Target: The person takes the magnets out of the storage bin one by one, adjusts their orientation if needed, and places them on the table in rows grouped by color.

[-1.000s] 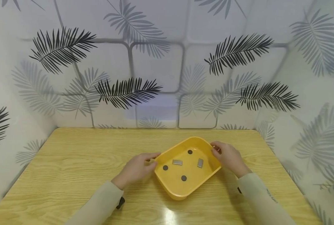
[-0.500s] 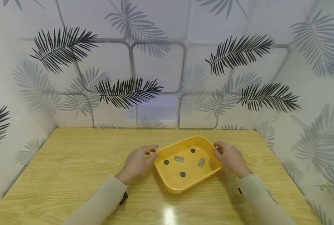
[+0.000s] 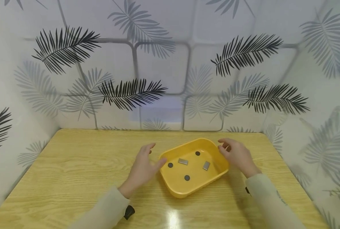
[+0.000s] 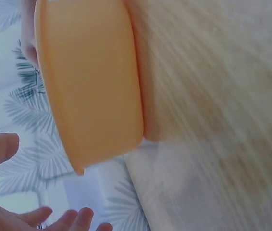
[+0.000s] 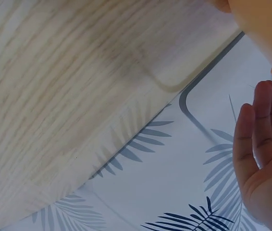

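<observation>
A yellow plastic basin sits slantwise on the wooden table. On its floor are three dark round discs and two small grey rectangular blocks, spread apart. My left hand is at the basin's left end with fingers spread; its thumb overlaps the rim in the head view. In the left wrist view those fingers stand off the basin's wall. My right hand is beside the right end, fingers loosely bent, holding nothing. The right wrist view shows its fingertips just off the basin's rim.
The wood-grained table runs back to a wall covered in leaf-patterned paper. Similar walls close in on the left and right sides. A black strap piece shows at the left sleeve.
Both hands have let go of the basin's rim, and the left fingers have spread. The basin first turned slightly and shifted a little away, with the pieces inside shifting too.
</observation>
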Demonstrator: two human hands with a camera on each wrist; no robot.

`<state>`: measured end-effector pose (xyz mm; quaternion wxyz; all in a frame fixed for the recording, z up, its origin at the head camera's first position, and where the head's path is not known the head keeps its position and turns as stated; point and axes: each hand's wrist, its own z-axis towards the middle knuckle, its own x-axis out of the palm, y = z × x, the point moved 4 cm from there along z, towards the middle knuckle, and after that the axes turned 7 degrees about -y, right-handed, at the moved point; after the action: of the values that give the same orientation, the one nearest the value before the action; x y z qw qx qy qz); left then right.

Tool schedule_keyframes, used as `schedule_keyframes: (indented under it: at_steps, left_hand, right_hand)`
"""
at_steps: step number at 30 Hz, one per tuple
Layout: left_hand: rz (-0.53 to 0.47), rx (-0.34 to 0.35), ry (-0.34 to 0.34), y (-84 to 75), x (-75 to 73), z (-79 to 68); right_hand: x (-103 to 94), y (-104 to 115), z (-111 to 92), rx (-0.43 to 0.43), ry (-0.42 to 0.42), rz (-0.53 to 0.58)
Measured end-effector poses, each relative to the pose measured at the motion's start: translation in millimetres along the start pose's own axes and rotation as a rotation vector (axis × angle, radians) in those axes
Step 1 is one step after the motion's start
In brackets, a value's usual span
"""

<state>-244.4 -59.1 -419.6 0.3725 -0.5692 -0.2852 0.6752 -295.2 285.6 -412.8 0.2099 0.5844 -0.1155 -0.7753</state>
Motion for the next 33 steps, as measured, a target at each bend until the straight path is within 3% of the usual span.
schedule_keyframes:
  at_steps: [14,20,33]
  left_hand:
    - [-0.063,-0.047,0.089,-1.3,20.7,-36.3]
    - [-0.081,-0.066,0.095,-1.2,25.2,-41.6]
    - [-0.067,-0.024,0.119,5.3,29.9,-42.8]
  right_hand:
    - [7.4,-3,1,-0.022,0.004,0.075]
    - [12.5,-4,3,-0.031,0.009,0.089]
    - [22.5,-9,4,-0.023,0.022,0.124]
